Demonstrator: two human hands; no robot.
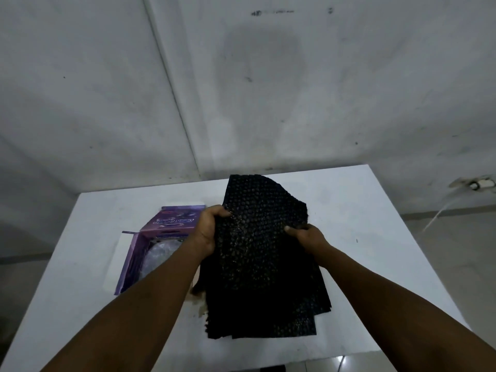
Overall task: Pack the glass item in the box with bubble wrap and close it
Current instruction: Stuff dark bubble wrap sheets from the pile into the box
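Left hand [208, 232] and right hand [308, 236] gripping black bubble wrap [257, 253] above white table [80, 291], open purple box [150, 245] at left

Open purple cardboard box [158, 238] set on the white table [362, 210], black bubble wrap sheet [257, 253] held just to its right, over a stack of sheets [268, 318].

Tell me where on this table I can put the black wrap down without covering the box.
Bare top lies right of the black wrap, out to the table edge, and along the far edge behind the box. A strip left of the box is also bare. The middle is crowded: both hands, left and right, hold the wrap beside the open box.
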